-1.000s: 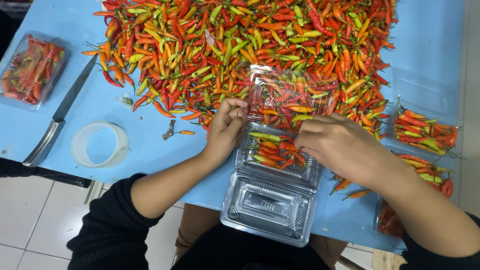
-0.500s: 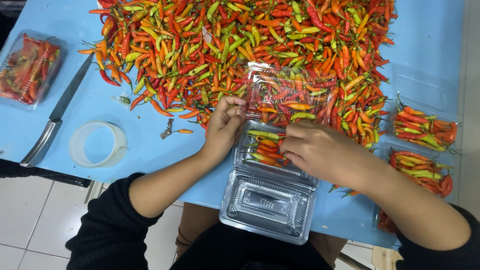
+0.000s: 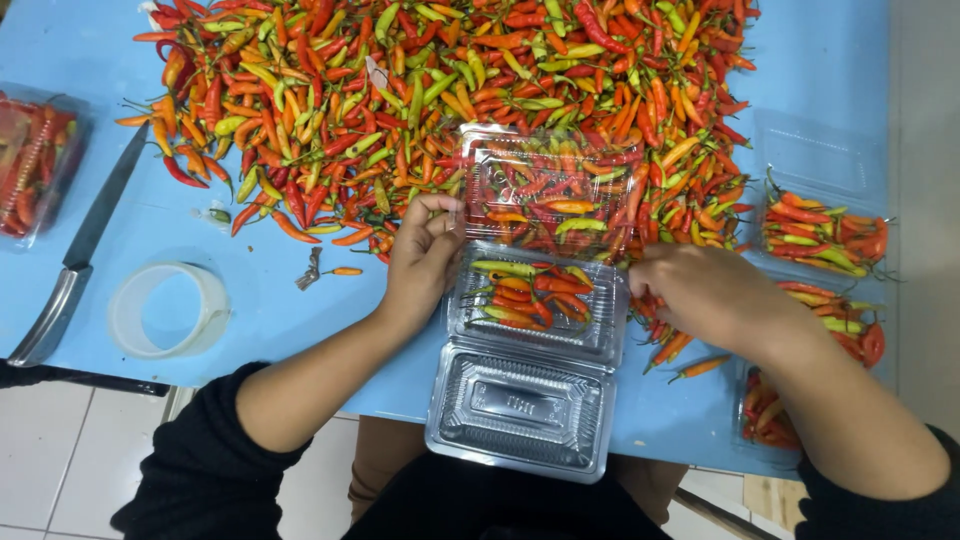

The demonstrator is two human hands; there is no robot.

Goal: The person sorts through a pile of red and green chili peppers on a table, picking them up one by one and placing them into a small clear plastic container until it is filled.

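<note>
A large pile of red, orange and green chillies (image 3: 400, 90) covers the far half of the blue table (image 3: 270, 310). An open clear plastic clamshell box (image 3: 520, 410) lies at the near edge, its tray partly filled with chillies (image 3: 525, 295). My left hand (image 3: 420, 255) rests against the tray's left rim, fingers curled. My right hand (image 3: 700, 295) sits to the right of the tray over loose chillies, fingers curled and hidden. Another clear box (image 3: 545, 190) lies on the pile just beyond the tray.
A knife (image 3: 75, 265) and a roll of clear tape (image 3: 165, 310) lie at the left. A closed box of chillies (image 3: 35, 165) sits at the far left. Several filled clear boxes (image 3: 820, 230) stand at the right edge.
My right hand has moved off the tray to its right side, uncovering the chillies in it. My left hand stays at the tray's left rim.
</note>
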